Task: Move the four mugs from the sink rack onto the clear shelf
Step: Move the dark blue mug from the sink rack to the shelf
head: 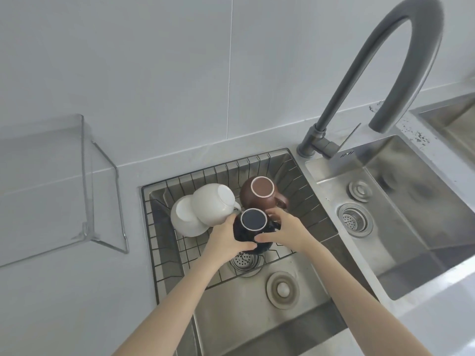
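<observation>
A wire sink rack (290, 173) hangs in the left basin and holds upside-down mugs. The dark blue mug (253, 228) stands at the rack's front, and both hands clasp it: my left hand (226, 240) on its left side, my right hand (286, 231) on its right. A brown mug (259, 199) sits behind it, handle to the right. Two white mugs lean together at the left, one (213, 202) resting on the other (183, 218). The clear shelf (84, 176) stands on the counter to the left, with nothing on it.
A tall grey arched faucet (385, 73) rises behind the sinks. A second basin (401, 209) with a drain lies to the right. Below the rack the left basin's drain strainer (244, 260) and stopper (282, 289) show. White tiled wall behind.
</observation>
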